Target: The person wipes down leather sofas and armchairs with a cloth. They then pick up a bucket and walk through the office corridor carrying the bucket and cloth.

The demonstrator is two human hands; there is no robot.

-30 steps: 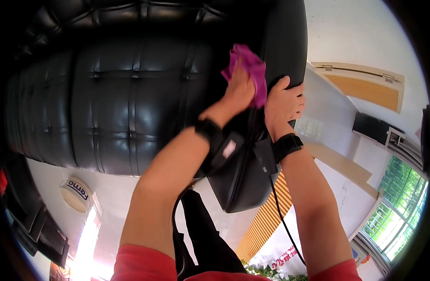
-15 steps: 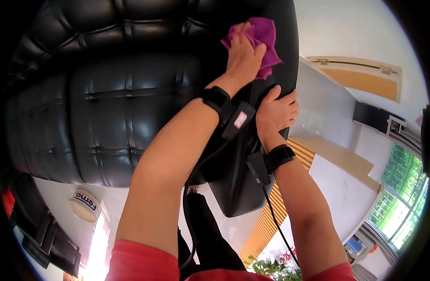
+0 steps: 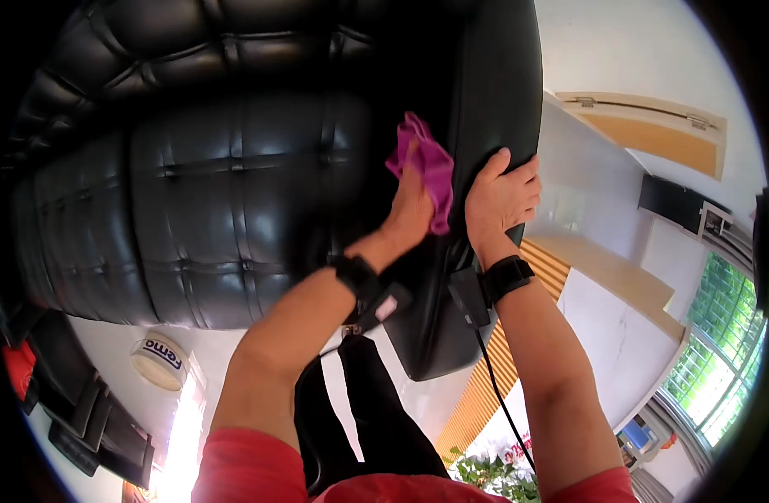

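Note:
My left hand [image 3: 411,208] is closed on a crumpled purple cloth [image 3: 430,172] at the inner side of the black sofa armrest [image 3: 499,92]. The fingers are partly covered by the cloth and a little smeared by motion. On top of the armrest rests my right hand [image 3: 500,197], thumb apart and fingers lying over the outer edge, with nothing in it. Both wrists wear black bands with small dark boxes attached, and a cable runs from the right one. The sofa seat [image 3: 242,197] has tufted, shiny black cushions.
A tufted backrest [image 3: 150,50] rises behind the seat. Below the sofa are pale floor and a round white stool-like object [image 3: 159,362] with lettering. To the right stand a white cabinet surface [image 3: 581,184] and a barred window [image 3: 719,344]. Leafy flowers [image 3: 493,474] are near my body.
My left hand has moved the purple cloth from the armrest's top down and left to its inner side. My right hand has stayed on the armrest. The view has shifted slightly.

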